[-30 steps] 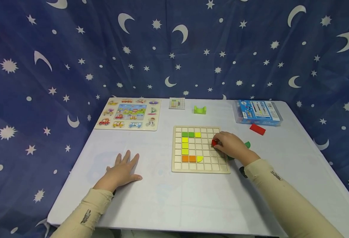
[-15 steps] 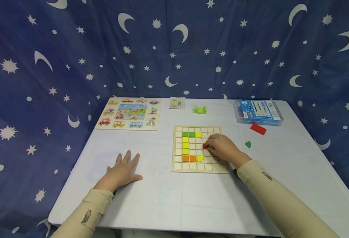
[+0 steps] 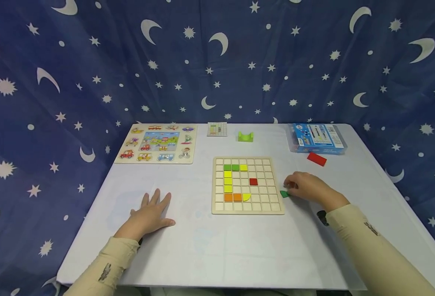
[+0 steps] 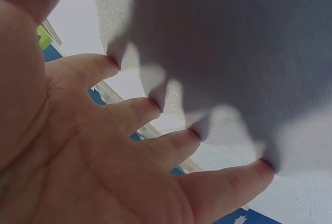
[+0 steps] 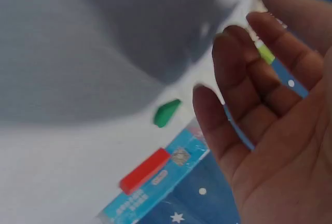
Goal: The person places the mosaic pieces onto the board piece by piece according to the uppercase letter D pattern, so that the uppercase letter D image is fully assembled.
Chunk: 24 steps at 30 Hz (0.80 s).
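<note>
My left hand [image 3: 147, 218] lies on the white tablecloth left of the grid board, fingers spread; the left wrist view shows its fingertips [image 4: 228, 182] on the cloth. Right of the board, my right hand [image 3: 311, 188] is over the cloth with loosely bent fingers, its thumb close to a green piece [image 3: 284, 194] at the board's right edge. The wooden grid board [image 3: 217, 209] bears a dark red square [image 3: 253, 181], green squares [image 3: 235, 167], yellow squares [image 3: 228, 174], orange squares [image 3: 237, 197] and a yellow quarter-round [image 3: 246, 197]. Another green piece [image 5: 167, 113] shows only in the right wrist view.
A red rectangular block [image 3: 317, 159] lies before a clear box [image 3: 317, 139] with a blue label at back right. A vehicle puzzle board [image 3: 158, 158] is at back left. A small pattern card [image 3: 217, 129] and a lime-green notched block [image 3: 245, 137] stand at the back.
The red square, which my right hand was holding, now lies on the grid board, released. That hand has moved right, off the board, to the green piece. The left hand stays put.
</note>
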Tool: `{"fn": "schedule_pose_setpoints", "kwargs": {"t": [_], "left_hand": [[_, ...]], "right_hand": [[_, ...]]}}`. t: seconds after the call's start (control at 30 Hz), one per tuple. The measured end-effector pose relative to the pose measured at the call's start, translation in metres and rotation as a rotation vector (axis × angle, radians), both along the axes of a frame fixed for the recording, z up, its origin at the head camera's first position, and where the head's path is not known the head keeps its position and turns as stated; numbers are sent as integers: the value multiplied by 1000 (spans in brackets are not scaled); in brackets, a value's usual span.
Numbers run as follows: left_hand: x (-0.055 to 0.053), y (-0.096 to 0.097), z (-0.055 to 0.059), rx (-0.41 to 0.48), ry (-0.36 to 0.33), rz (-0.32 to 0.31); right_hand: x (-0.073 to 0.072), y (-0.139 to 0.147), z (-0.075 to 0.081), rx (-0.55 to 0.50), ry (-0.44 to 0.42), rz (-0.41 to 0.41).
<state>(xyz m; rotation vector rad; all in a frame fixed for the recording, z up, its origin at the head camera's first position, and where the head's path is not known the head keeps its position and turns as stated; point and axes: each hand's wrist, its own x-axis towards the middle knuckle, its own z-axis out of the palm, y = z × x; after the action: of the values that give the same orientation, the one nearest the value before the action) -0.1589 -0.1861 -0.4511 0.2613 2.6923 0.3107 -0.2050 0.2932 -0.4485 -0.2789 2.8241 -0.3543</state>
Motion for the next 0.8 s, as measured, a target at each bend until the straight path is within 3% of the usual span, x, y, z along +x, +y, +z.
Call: {"fn": "schedule_pose_setpoints", "kwargs": {"t": [0.1,0.2,0.43,0.53,0.63,0.8], "left_hand": [[-1,-3,0,-3,-5,3],[-1,-4,1,-3,-11,5],[0,-5,-3,11,-16,-2],[0,-4,-5,1,-8,-1],[0,-4,-5,-10,-9,3],[0,-3,-5,-6,-6,-3]], "right_hand": [[7,0,-7,-12,-24,32],[9,-5,-13,-10,25,45],[11,-6,-16,144,162,-50],[11,-3,-16,73,184,-2],[10,0,-16,17,181,99],[11,5,-19,34,215,162]]}}
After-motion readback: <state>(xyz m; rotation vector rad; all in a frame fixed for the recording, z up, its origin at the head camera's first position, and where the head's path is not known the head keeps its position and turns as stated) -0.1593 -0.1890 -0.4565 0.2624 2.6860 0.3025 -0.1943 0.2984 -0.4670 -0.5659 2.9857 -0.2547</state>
